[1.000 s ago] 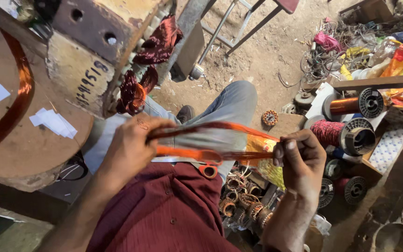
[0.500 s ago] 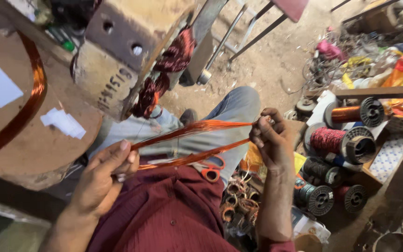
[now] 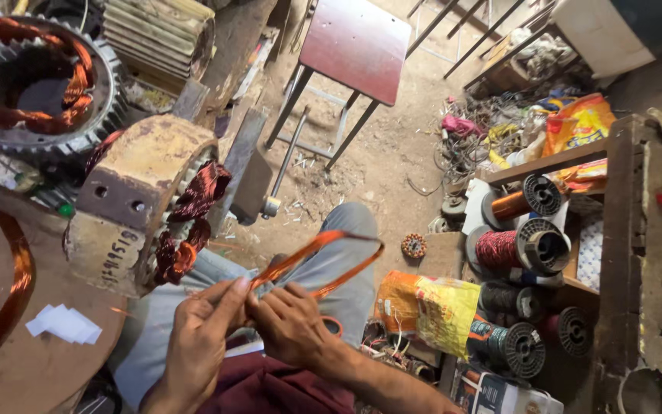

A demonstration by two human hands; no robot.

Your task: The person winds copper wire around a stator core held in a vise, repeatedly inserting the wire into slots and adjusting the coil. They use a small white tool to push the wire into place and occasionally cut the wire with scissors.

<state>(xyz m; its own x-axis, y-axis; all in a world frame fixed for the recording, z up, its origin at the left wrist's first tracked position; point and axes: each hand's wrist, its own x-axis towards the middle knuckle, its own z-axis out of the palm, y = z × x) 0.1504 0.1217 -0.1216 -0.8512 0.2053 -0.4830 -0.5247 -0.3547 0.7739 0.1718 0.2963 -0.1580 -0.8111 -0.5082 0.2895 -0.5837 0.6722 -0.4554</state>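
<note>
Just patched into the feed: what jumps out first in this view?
First, the orange copper wire loop at centre, pinched between the left hand and right hand over the person's lap. To the left sits a yellowish motor stator with dark red windings. On the right, wire spools fill a wooden shelf.

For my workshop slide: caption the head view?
Both hands, left hand and right hand, pinch a copper wire loop beside a motor stator.

The right hand [image 3: 293, 326], earlier well apart at the far end of the copper wire loop [image 3: 323, 264], has come in beside the left hand [image 3: 201, 337], so both now pinch the loop's near end together.
</note>
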